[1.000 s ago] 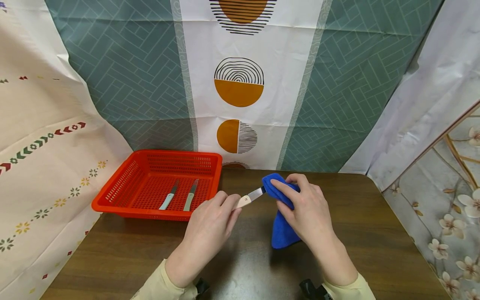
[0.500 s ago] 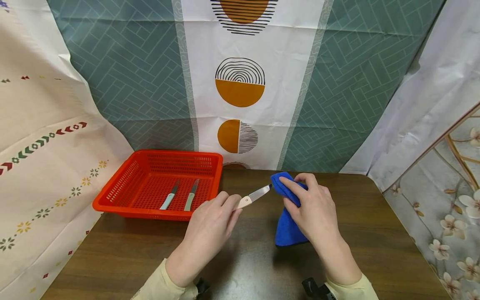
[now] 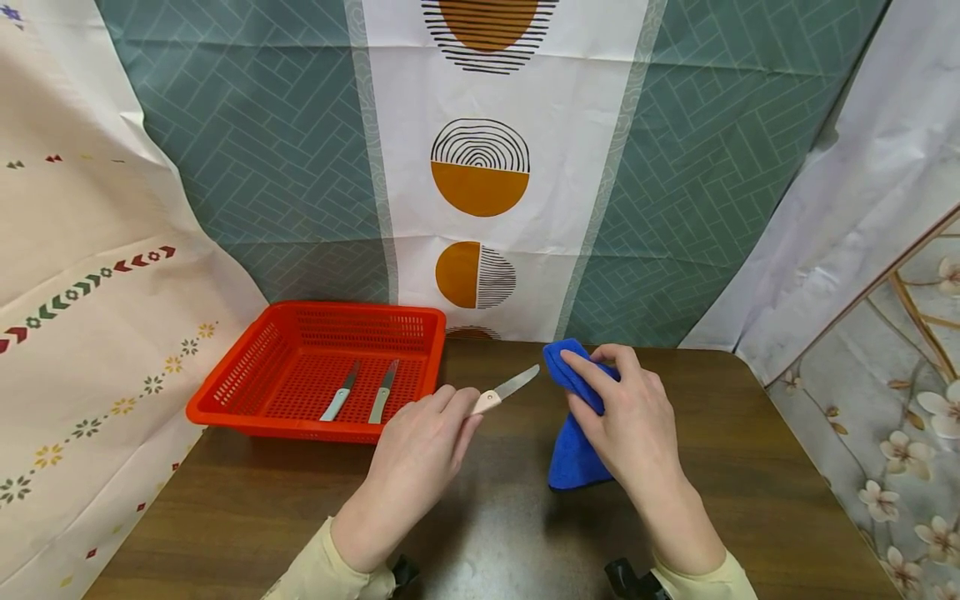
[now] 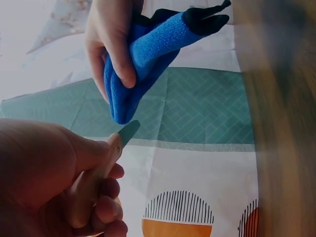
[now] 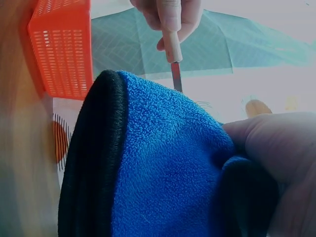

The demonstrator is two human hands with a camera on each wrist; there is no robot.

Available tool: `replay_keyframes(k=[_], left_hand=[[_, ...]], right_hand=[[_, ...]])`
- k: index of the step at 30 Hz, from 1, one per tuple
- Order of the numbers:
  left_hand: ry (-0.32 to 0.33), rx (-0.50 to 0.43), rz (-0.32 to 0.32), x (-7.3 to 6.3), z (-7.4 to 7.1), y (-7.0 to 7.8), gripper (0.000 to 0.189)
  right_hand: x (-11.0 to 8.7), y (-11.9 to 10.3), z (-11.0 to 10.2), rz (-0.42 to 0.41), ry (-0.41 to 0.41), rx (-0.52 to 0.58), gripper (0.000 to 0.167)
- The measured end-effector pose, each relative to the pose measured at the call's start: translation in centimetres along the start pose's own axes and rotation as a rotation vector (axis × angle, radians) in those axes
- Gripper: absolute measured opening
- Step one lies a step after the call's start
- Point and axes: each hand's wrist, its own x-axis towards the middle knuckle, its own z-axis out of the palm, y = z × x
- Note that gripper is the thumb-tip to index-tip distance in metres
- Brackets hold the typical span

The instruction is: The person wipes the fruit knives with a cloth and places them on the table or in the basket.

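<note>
My left hand (image 3: 423, 442) grips a small knife (image 3: 516, 383) by its cream handle, the blade pointing up and to the right. Most of the handle lies hidden in the fist in the head view; more of it shows in the left wrist view. To the right, my right hand (image 3: 626, 408) pinches a folded blue cloth (image 3: 577, 454) with dark edging, one part hanging down below the fingers. The knife's tip stands bare, a short gap left of the cloth's folded end. In the right wrist view the cloth (image 5: 163, 163) covers part of the blade.
A red plastic basket (image 3: 315, 429) stands at the back left of the brown wooden table (image 3: 510, 533). Inside it lie two knives, one with a light blue handle (image 3: 334, 405) and one with a pale green handle (image 3: 379, 405). Patterned curtains (image 3: 480, 275) hang behind the table.
The cloth in my right hand has moved right, off the knife's tip, so the whole blade now shows. My left hand with the knife has hardly moved.
</note>
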Motion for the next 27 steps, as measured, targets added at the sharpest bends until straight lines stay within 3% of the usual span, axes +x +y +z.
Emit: replay_keyframes(k=[17,27], left_hand=[[0.049,0.026,-0.035,-0.11,0.35,-0.12,0.013],[0.054,0.020,-0.055,0.00,0.42,-0.16,0.017]], right_hand=[[0.13,-0.05,-0.18,-0.043,0.037,0.017,0.057],[0.11,-0.06,-0.21,-0.059,0.038,0.008,0.058]])
